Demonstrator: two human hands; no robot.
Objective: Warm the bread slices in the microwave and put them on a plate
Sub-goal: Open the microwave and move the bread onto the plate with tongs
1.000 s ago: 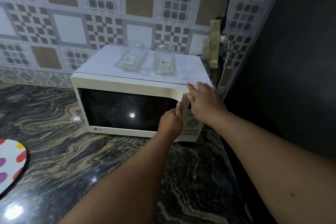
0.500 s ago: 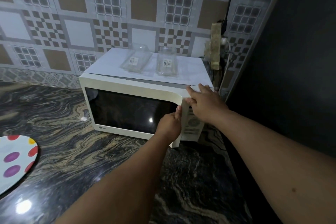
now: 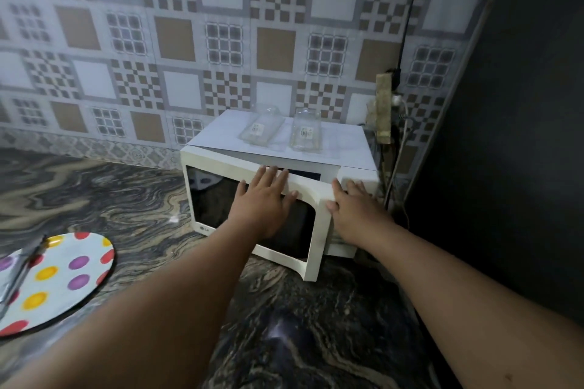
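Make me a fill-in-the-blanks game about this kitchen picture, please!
1. The microwave door is partly ____.
2. The left hand lies flat on the door, and the right hand rests on the microwave near the control panel; neither ____ anything.
3. Two clear ____ containers sit on top of the microwave.
4. The plate has colourful ____ on it.

Missing words: open; grips; plastic; dots

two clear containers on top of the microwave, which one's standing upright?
The right glass jar, nearer the wall socket, stands upright. The left container lies flat on the microwave top, slanted toward the wall.
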